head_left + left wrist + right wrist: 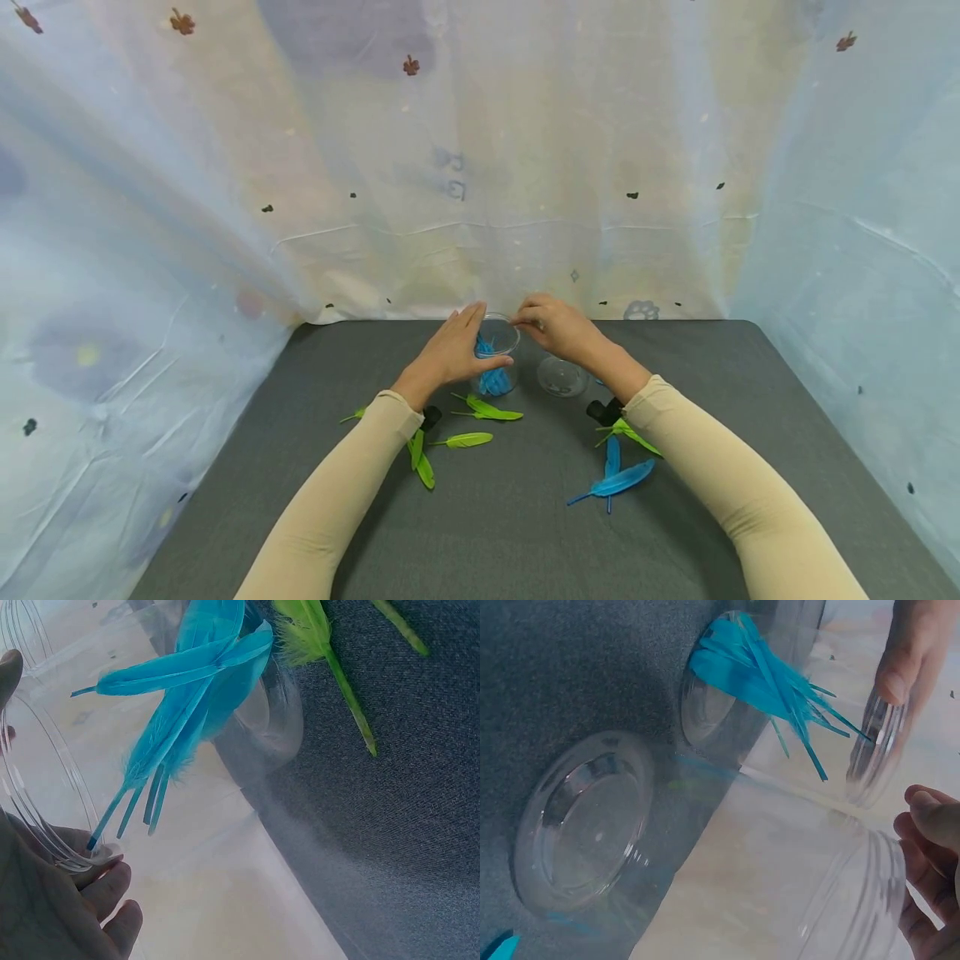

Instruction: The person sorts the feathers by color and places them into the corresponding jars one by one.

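Left hand (452,346) grips the clear jar (506,332) already holding blue feathers (195,697); right hand (561,329) is curled, hold unclear to me; loose blue plumes (624,479) and green feathers (468,440) remain outside.

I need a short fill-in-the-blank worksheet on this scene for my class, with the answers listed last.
1. The feathers inside the jar are ____.
2. The hand holding that jar is the person's ____ one.
3. The loose feathers lying beside the left sleeve are ____.

Missing words: blue; left; green
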Demonstrator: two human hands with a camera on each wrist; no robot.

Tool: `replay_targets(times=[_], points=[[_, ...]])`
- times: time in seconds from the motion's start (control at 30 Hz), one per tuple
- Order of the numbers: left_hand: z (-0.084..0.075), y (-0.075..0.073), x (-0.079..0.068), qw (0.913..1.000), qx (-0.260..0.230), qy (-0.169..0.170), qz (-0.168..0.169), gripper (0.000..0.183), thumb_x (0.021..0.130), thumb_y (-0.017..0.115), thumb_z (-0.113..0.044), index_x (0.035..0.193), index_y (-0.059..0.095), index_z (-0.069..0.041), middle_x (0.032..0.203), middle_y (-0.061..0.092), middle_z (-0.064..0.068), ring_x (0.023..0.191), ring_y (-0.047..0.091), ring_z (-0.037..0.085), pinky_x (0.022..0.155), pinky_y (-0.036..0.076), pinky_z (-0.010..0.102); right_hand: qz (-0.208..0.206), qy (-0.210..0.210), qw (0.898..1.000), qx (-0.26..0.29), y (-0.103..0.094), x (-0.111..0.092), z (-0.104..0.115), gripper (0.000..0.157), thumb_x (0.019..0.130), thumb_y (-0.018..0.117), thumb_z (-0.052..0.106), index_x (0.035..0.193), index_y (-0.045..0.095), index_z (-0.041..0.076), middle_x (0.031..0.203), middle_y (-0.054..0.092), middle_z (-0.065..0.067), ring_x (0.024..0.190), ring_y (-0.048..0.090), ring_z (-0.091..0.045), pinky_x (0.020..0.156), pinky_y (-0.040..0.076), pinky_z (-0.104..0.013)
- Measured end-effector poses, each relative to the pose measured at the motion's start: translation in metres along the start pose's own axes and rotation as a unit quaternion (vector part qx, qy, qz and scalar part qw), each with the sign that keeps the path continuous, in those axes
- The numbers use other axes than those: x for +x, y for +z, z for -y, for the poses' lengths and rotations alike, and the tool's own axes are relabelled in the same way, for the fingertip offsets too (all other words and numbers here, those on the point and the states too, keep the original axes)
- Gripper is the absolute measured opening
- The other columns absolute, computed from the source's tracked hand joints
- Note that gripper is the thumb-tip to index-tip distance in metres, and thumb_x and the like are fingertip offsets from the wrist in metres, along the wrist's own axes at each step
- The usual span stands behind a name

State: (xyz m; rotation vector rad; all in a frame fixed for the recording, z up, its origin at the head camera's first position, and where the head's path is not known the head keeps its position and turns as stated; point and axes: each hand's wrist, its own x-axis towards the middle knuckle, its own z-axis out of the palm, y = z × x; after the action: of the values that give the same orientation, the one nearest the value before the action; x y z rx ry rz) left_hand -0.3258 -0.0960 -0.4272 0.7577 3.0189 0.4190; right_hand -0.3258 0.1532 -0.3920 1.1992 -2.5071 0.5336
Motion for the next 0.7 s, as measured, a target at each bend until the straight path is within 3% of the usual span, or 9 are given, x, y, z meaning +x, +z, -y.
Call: replay_targets(times=[0.37,0.7], points=[[0.001,0.001,0.001,1.0000,-0.003,-0.002,-0.007,0.118,0.095,0.062,-0.078,0.173,0.011,-0.006,0.180,0.013,0.013,0.166,0.015,0.031,0.135,0.007,0.046,-0.050,-0.004,0.997,0.050,-0.016,-0.025,0.002,0.016,0.100,0.075,-0.001,0.113,0.081,0.007,0.108,0.071,-0.007,0.093,0.067,-0.022,0.080,0.057,-0.037],[0.000,0.001,0.001,1.0000,-0.004,-0.004,-0.004,0.118,0.095,0.062,-0.079,0.173,0.009,-0.007,0.180,0.011,0.012,0.166,0.014,0.030,0.135,0.006,0.045,-0.069,-0.020,0.996,0.049,-0.023,-0.056,0.010,0.019,0.096,0.078,-0.004,0.112,0.081,0.005,0.109,0.073,-0.009,0.096,0.069,-0.025,0.078,0.060,-0.043]])
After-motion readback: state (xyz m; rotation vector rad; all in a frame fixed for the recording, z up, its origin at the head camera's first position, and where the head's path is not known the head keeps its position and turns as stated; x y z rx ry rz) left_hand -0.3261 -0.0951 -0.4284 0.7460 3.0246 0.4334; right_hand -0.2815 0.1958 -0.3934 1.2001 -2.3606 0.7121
